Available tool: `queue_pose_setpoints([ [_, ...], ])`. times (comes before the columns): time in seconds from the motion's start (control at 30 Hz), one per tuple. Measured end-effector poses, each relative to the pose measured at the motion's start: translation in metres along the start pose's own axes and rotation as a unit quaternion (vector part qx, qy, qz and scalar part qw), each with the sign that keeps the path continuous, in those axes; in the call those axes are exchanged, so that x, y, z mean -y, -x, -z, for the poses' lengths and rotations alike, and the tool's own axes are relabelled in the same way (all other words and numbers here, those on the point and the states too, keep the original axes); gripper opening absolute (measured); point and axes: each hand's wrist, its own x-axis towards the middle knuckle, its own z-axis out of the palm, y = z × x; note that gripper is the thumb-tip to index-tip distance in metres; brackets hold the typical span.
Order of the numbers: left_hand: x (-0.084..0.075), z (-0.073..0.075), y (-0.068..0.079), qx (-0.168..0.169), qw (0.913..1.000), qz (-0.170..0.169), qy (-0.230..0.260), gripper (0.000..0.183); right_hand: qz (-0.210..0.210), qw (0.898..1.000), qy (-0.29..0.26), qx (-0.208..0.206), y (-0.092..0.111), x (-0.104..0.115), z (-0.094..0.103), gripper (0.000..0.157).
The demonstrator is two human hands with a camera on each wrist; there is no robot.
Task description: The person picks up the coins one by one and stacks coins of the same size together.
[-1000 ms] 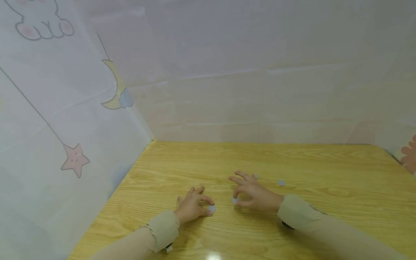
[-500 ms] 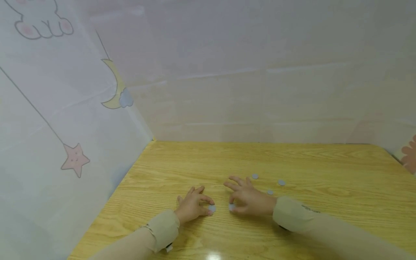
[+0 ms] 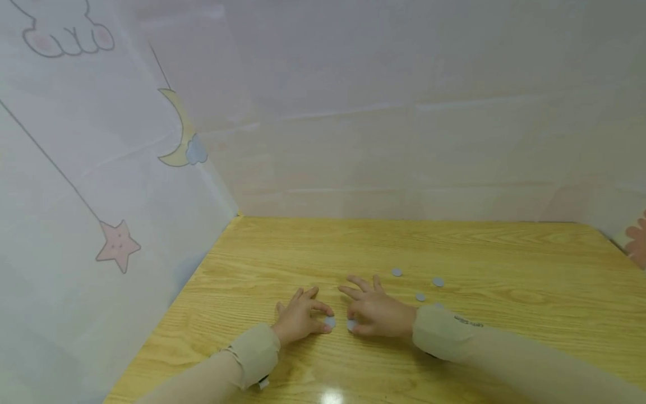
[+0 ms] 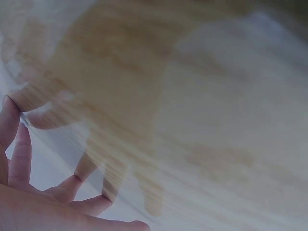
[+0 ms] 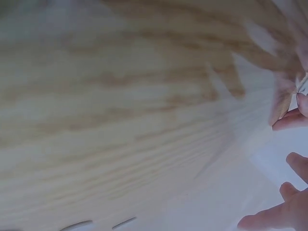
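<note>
My left hand (image 3: 298, 318) pinches a small, flat, light grey disc (image 3: 330, 322) between thumb and index finger, low over the wooden table (image 3: 303, 247). Just to its right, my right hand (image 3: 381, 312) has a second grey disc (image 3: 351, 325) between thumb and forefinger. A narrow gap separates the two discs. The other fingers of both hands are spread out. At the left edge of the left wrist view, the left fingertips meet at a thin disc edge (image 4: 24, 120). The right wrist view catches the right hand's disc (image 5: 302, 85) at its right border.
Beyond the right hand lie more grey discs: one farther back (image 3: 396, 272), one to the right (image 3: 438, 282) and one nearer the wrist (image 3: 420, 297). Another disc (image 3: 439, 306) is partly hidden by the right sleeve (image 3: 439, 334). Printed wall sheeting (image 3: 323, 168) borders the table's back and left.
My right hand has slid left and towards me with its disc, closing in on the left hand's disc. Discs it and its sleeve covered now show. The left hand stays put.
</note>
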Motion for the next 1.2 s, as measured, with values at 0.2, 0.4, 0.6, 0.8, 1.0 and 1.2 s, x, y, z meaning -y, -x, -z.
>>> queue_pose_setpoints([
  [0.2,0.003,-0.002,-0.001,-0.003,1.0000,-0.003,-0.007,0.030,-0.008,1.000,-0.009,0.002,-0.002,0.000,-0.002,0.014],
  [0.4,0.006,-0.004,-0.002,-0.001,1.0000,-0.004,-0.005,0.030,-0.014,1.000,-0.018,0.006,-0.005,-0.001,-0.005,0.012],
  [0.6,0.004,-0.002,0.000,0.003,1.0000,-0.003,0.002,0.031,-0.018,0.999,-0.026,0.007,-0.010,0.002,-0.008,0.012],
  [0.8,0.001,-0.001,0.001,0.005,1.0000,0.000,-0.001,0.031,-0.020,1.000,-0.022,0.001,-0.015,0.006,-0.008,0.012],
  [1.0,0.001,-0.001,0.001,0.005,1.0000,-0.005,-0.002,0.030,-0.026,1.000,-0.007,-0.005,-0.021,0.008,-0.009,0.011],
  [1.2,0.000,0.000,0.001,0.003,0.9999,-0.011,-0.002,0.032,-0.025,1.000,0.002,-0.005,-0.025,0.011,-0.009,0.015],
])
